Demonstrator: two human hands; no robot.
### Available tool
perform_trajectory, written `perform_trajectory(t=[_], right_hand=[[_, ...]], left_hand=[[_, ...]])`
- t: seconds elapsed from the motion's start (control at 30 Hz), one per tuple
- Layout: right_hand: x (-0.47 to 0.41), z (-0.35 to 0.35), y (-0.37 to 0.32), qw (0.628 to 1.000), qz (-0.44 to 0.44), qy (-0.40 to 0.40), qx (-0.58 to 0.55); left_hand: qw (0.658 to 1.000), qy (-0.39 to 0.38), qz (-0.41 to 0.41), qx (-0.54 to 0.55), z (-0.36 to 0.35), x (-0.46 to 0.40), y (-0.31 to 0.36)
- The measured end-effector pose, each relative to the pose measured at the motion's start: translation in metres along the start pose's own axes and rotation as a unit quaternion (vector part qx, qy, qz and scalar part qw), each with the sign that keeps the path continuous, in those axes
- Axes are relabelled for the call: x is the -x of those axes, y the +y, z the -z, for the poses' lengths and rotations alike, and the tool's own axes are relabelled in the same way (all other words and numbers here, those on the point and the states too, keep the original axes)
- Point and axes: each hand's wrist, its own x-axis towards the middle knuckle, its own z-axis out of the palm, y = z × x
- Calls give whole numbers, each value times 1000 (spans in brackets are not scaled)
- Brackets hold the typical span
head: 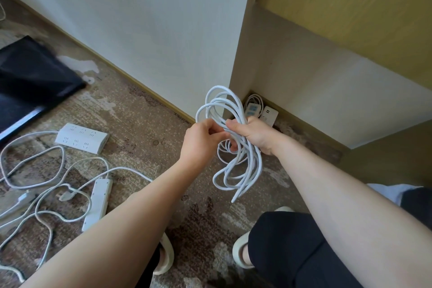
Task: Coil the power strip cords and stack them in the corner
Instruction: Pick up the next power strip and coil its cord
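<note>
In the centre of the frame the right hand (pixel 253 134) is closing its grip around the middle of a bundle of white cord (pixel 233 145), the fingers wrapping the gathered loops so that some are fanning up above the fist and others are hanging down below it, with the lowest strands trailing toward the carpet (pixel 145 114). Just left of it, the left hand (pixel 202 139) is pinching a strand of the same cord between thumb and fingertips, its grip nearly closed, and the two hands are almost touching.

Behind the right hand, in the corner where the white wall (pixel 140 18) is meeting a tan cabinet panel (pixel 292 72), two power strips with coiled cords (pixel 259 110) are lying on the floor, partly hidden by the bundle and the fist.

At the left of the frame, a wide white power strip (pixel 81 138) is lying flat on the carpet, and below it a narrow power strip (pixel 98 203) is lying lengthwise, both well apart from the corner. Loose white cords (pixel 42 184) are sprawling around them in overlapping loops. A dark flat object (pixel 30 79) is sitting at the upper left. At the bottom, dark trousers (pixel 292 252) and pale slippers (pixel 240 250) are showing.
</note>
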Motion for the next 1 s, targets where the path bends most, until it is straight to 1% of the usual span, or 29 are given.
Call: perform_trajectory(t=[0.07,0.2,0.27,0.37,0.5,0.6,0.67,0.73,0.77,0.83,0.9,0.93,1.0], right_hand=[[0,-2,-1,1000,-4,13,-2],[-3,-5,-2,999,-14,23,-46],[-3,-2,-2,998,-19,26,-58],[-3,4,-1,997,-18,1,-77],[0,8,-2,993,-26,-38,-105],[2,7,-5,994,-38,-48,-94],[1,8,-7,996,-45,-33,-76],[0,14,-8,998,-45,-9,-51],[0,19,-7,998,-44,6,-36],[0,32,-4,998,-41,53,-11],[2,42,2,993,-27,117,15],[2,43,3,989,-20,139,40],[4,38,3,984,-16,142,107]], left_hand=[[1000,6,6,2,-1,0,-2],[999,28,12,13,-3,-1,-3],[1000,17,11,24,-4,-2,-3],[1000,1,7,27,-6,-1,-3],[999,22,16,18,-9,-1,-3],[999,32,21,17,-7,-2,-5],[999,19,24,33,-2,-2,-9],[998,-7,35,45,7,-3,-16],[998,-28,43,34,14,-4,-21],[994,-92,49,-21,32,-6,-36],[984,-148,40,-87,49,-8,-50],[982,-153,32,-109,55,-9,-54],[986,-119,2,-114,59,-11,-55]])
